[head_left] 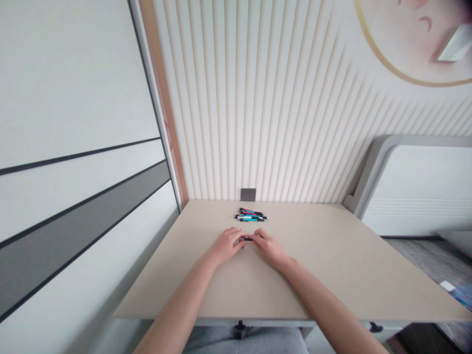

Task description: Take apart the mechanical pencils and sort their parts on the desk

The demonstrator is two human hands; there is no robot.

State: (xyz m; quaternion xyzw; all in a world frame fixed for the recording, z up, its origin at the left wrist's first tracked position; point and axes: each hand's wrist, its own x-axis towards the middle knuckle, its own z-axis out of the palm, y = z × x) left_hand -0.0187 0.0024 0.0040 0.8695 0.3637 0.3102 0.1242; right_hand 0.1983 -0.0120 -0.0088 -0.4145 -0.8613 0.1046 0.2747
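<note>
Beige in colour, the desk (324,265) is set with its back edge against a ribbed wall (228,98). Between its left and right edges, nearer the back edge than the front one, a dark pen (248,239) is held in both hands. Its left end is pinched between the thumb and fingers of the left hand (226,246), and its right end is pinched in the same manner by the right hand (271,248). Most of it is covered by the fingers; whether the desk is touched by it cannot be told. Just beyond the hands, toward the back edge, a loose pile of pens (251,217) is laid roughly parallel to that edge, with red, blue, white and black parts shown. Above the back edge, a dark socket (248,194) is mounted on the wall. Past the left edge, a tall white cabinet (73,98) is crossed by dark stripes. Beyond the back right corner, a pale headboard (420,187) is seen.
</note>
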